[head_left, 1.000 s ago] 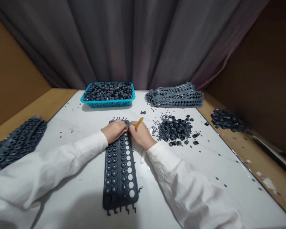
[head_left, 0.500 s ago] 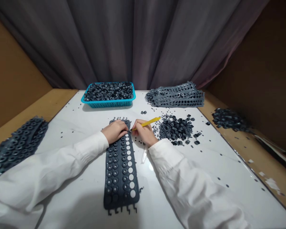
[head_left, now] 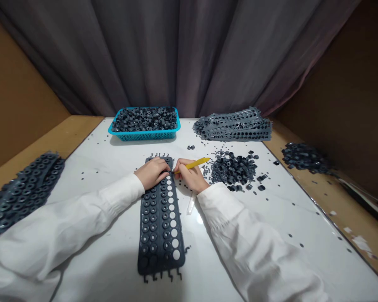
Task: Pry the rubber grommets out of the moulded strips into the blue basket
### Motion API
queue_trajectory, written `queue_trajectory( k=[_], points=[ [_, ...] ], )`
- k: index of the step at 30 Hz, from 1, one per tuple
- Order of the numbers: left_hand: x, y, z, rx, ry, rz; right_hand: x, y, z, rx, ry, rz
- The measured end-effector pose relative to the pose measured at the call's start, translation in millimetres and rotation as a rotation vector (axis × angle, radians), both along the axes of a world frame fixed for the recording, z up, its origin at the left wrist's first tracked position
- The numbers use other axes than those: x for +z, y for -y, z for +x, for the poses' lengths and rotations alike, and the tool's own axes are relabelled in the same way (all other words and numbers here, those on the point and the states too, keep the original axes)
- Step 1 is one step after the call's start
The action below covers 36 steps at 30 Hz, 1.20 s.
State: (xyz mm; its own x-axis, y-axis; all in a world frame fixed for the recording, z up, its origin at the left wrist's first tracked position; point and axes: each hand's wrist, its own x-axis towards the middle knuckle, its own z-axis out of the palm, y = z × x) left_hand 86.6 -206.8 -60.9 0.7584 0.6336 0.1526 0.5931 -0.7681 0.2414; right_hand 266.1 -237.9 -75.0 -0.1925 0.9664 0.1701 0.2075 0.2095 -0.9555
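Note:
A long dark rubber sheet point(head_left: 160, 228) of moulded rings lies lengthwise on the white table point(head_left: 113, 159) in front of me. Its right-hand column is punched out to bare holes. My left hand point(head_left: 151, 172) presses flat on the sheet's far end. My right hand point(head_left: 190, 175) grips a yellow pointed tool point(head_left: 192, 164), its tip touching the sheet's far right edge next to my left fingers. A pile of loose dark rings point(head_left: 234, 168) sits just right of my right hand.
A turquoise basket point(head_left: 145, 134) full of rings stands at the back. Emptied grey sheets point(head_left: 234, 126) are stacked at the back right. Unpunched sheets point(head_left: 20, 191) are piled at the left edge. Another heap of rings point(head_left: 305, 157) lies on the brown bench at the right. Small scraps dot the table.
My right hand has turned the yellow tool from pointing up to lying nearly flat, tip toward the sheet's edge. My left hand stays pressed on the sheet.

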Motion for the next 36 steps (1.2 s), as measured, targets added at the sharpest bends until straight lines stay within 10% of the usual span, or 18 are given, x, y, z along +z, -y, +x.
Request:
queue_trajectory(
  k=[20, 36],
  points=[
    [-4.4, 5, 3, -0.033, -0.094, 0.236, 8.5, 4, -8, -0.066, 0.238, 0.097],
    [-13.8, 2, -6, 0.003, 0.16, 0.066, -3.2, 0, -2, -0.057, -0.036, -0.017]
  ],
)
